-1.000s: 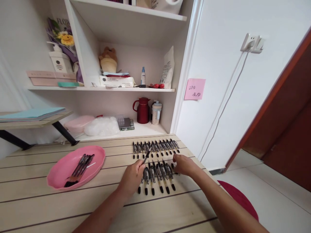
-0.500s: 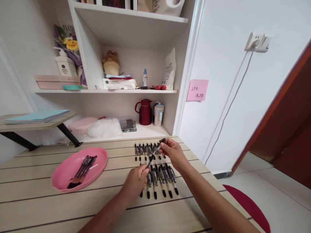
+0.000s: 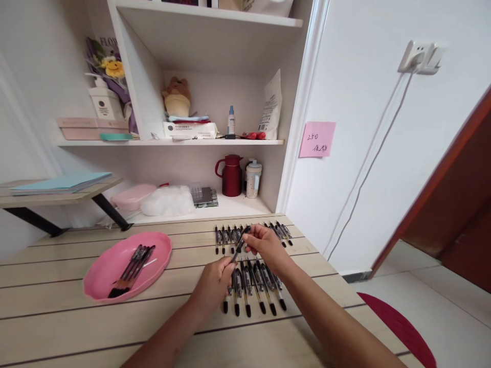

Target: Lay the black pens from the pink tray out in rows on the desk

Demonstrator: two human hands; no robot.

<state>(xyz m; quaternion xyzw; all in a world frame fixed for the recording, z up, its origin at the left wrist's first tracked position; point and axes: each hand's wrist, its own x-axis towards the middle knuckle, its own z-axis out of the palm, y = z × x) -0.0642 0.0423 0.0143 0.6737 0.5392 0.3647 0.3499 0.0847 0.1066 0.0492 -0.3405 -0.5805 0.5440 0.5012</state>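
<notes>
A black gel pen point(image 3: 238, 250) slants up and to the right between my two hands, above the table. My left hand point(image 3: 215, 281) is closed round its lower end. Pinched in the fingertips of my right hand point(image 3: 266, 248) is a black pen cap point(image 3: 246, 231) at the upper end, meeting the pen. Below and in front of my hands lies a row of clear pens point(image 3: 261, 291) with black ends, their loose caps among them. Behind is a second row of pens point(image 3: 224, 239), partly hidden by my right hand.
A pink plate point(image 3: 95, 286) at the left holds several dark pens point(image 3: 132, 271) and a thin white stick. A raised wooden stand point(image 3: 84, 197) with blue paper is behind it. White shelves point(image 3: 172, 143) line the back, with a red jug point(image 3: 231, 176) and a cup point(image 3: 253, 179).
My right hand has moved down and left toward my left hand, bringing the cap closer along the pen. The view has shifted slightly, and more pens show right of my right hand.
</notes>
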